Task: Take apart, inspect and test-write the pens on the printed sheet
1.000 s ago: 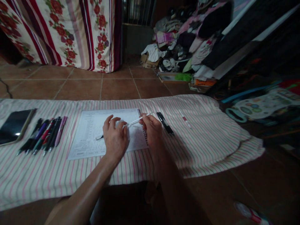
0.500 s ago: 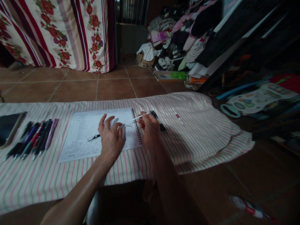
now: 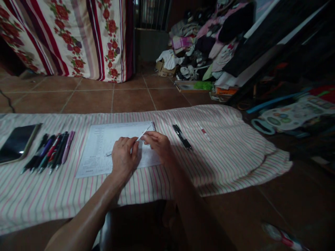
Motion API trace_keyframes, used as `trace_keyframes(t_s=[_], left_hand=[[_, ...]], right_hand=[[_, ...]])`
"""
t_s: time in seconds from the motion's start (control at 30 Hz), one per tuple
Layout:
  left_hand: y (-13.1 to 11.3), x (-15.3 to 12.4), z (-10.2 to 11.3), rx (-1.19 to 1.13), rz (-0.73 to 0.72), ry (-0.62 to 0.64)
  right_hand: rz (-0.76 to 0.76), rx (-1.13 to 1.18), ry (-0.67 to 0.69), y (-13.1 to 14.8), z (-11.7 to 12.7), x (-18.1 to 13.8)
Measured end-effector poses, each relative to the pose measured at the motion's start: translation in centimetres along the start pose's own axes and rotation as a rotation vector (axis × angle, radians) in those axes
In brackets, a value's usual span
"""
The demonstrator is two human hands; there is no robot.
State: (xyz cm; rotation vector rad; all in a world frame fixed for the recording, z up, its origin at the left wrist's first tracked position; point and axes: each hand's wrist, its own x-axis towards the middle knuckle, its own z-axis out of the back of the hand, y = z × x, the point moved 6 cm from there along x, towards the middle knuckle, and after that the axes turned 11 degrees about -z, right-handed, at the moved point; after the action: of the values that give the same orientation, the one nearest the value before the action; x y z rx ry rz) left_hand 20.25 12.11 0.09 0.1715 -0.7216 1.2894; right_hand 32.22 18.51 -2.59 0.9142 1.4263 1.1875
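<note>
Above a spiral notebook (image 3: 96,139) with a printed page, my two hands meet at a thin white stick (image 3: 142,134) that looks like a pen refill. My left hand (image 3: 123,155) is closed, its fingertips pinching the lower end of the stick. The fingers of my right hand (image 3: 158,144) are closed on the stick beside them. Partly hidden under my left hand, a thin dark pen part (image 3: 108,154) rests on the page. To the right of the notebook lies a black pen (image 3: 182,137), and beyond it a white and red pen-like piece (image 3: 204,131).
Several pens (image 3: 49,151) lie in a row at the left, beside a dark phone (image 3: 18,143). A striped cloth (image 3: 225,153) covers the low table. Heaped clothes (image 3: 204,45) are at the back, and a blurred red and white object (image 3: 282,237) is on the floor.
My right hand has moved left, bringing the white stick to my left fingertips. My left fingers, spread before, have drawn together. The view has shifted slightly.
</note>
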Motion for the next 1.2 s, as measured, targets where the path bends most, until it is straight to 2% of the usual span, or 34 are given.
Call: trace_keyframes(t_s=[0.13, 0.3, 0.4, 0.5, 0.57, 0.7, 0.77, 0.87, 0.97, 1.07, 1.2], left_hand=[[1.4, -0.1, 1.1, 0.008, -0.004, -0.008], [2.2, -0.4, 1.5, -0.044, -0.029, 0.028], [2.3, -0.6, 1.6, -0.073, -0.028, 0.029], [3.0, -0.7, 1.9, -0.186, 0.071, -0.018], [4.0, -1.0, 1.9, -0.423, 0.253, -0.073], [4.3, -1.6, 0.8, -1.190, 0.667, -0.175], [3.5, -1.6, 0.2, -1.471, 0.796, -0.217], [2.3, -1.5, -0.4, -1.660, 0.892, -0.249], [1.9, -1.4, -0.8, -1.698, 0.933, -0.302], [2.5, -1.5, -0.9, -1.693, 0.980, -0.356], [3.9, -1.6, -0.6, -1.722, 1.011, -0.409]], right_hand=[[-0.021, 0.025, -0.080, 0.6, 0.8, -0.1], [-0.097, 0.106, 0.058, 0.7, -0.7, -0.5], [-0.107, 0.138, 0.075, 0.3, -1.8, -0.4], [-0.122, 0.174, 0.088, -0.2, -2.4, -0.2], [-0.161, 0.228, 0.104, -0.3, -2.7, -0.2], [-0.250, 0.381, 0.143, -0.3, -3.2, -0.4], [-0.260, 0.427, 0.176, -0.1, -3.5, -0.6], [-0.242, 0.436, 0.237, 0.2, -4.1, -0.7], [-0.189, 0.353, 0.246, 0.3, -4.0, -0.7], [-0.102, 0.058, 0.157, 0.1, -2.4, -0.1], [0.162, -0.381, -0.189, 0.9, 1.6, 0.4]])
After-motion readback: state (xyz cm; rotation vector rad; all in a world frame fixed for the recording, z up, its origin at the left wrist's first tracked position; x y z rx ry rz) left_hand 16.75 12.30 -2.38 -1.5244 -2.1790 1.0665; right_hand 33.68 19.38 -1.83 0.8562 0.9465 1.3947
